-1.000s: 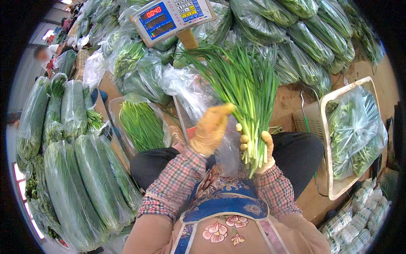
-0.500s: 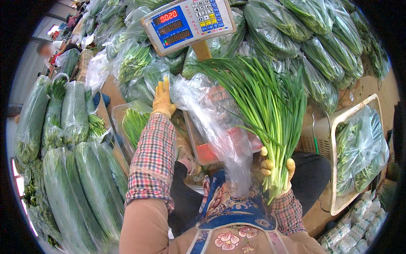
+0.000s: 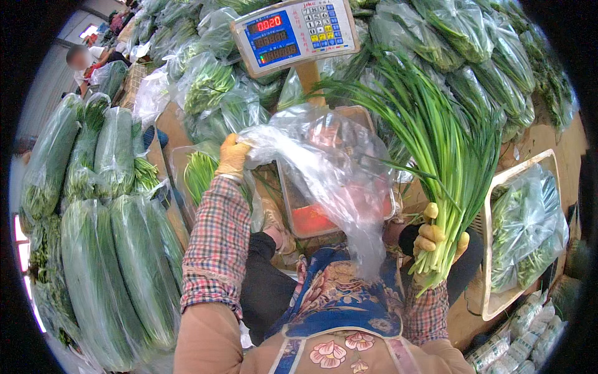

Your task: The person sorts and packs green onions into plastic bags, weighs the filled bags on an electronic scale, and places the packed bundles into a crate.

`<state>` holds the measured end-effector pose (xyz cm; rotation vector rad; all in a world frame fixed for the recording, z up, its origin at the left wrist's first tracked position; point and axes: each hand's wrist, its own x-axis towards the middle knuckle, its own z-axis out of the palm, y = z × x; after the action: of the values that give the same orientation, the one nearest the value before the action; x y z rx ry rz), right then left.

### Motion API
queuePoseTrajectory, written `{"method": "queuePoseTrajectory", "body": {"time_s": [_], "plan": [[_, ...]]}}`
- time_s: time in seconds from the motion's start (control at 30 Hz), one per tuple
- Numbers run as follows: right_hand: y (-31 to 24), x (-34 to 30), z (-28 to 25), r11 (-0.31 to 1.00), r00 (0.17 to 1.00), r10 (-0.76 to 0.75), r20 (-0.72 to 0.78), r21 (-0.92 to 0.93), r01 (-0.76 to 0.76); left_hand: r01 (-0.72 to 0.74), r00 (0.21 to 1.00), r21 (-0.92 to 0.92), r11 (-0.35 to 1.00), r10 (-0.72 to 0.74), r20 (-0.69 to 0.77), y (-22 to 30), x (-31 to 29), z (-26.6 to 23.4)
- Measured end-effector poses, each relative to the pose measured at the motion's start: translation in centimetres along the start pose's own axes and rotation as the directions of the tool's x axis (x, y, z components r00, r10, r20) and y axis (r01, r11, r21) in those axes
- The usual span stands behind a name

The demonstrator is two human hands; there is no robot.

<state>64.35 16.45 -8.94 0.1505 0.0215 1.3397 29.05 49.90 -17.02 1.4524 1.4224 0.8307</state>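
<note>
My right hand (image 3: 430,235), in a yellowish glove, is closed round the pale stalks of a bunch of garlic chives (image 3: 436,162). The long green leaves fan up and away to the far left, and the stalk ends point toward me. In my left hand (image 3: 233,157), gloved as well, the fingers are shut on the edge of a clear plastic bag (image 3: 305,168). The bag stretches right and hangs down over a shallow tray (image 3: 288,206) with red showing in it, down to my apron (image 3: 342,299). Behind the tray stands a scale display (image 3: 296,34) with lit red digits.
Long bagged green vegetables (image 3: 93,268) lie stacked at my left, and more bagged greens (image 3: 430,31) pile up beyond the scale. At right a cream plastic crate (image 3: 488,249) holds a bagged bunch. Rolled plastic packs (image 3: 517,349) lie below it. A person (image 3: 93,62) is at the far left.
My left hand went from spread fingers beside the bag to gripping its edge and drawing it out. My right hand moved the chives to the right, away from the bag.
</note>
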Motion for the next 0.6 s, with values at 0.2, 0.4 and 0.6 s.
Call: {"method": "queuePoseTrajectory", "body": {"time_s": [0.2, 0.4, 0.6], "plan": [[-0.5, -1.2, 2.1, 0.998, 0.992, -0.058, 0.109, 0.039, 0.054, -0.01, 0.993, -0.061, 0.998, 0.002, -0.12, 2.9, -1.4, -4.2], [-2.2, -1.9, 5.0, 0.991, 0.977, -0.112, 0.182, 0.092, 0.096, 0.162, 0.966, 0.461, 0.872, -0.236, 0.107, 14.5, -3.8, -0.5], [-2.5, -1.5, 9.2, 0.979, 0.921, -0.192, 0.338, 0.006, 0.202, 0.188, 0.891, 0.082, 0.979, -0.205, 0.404, 27.2, -12.8, 2.4]]}}
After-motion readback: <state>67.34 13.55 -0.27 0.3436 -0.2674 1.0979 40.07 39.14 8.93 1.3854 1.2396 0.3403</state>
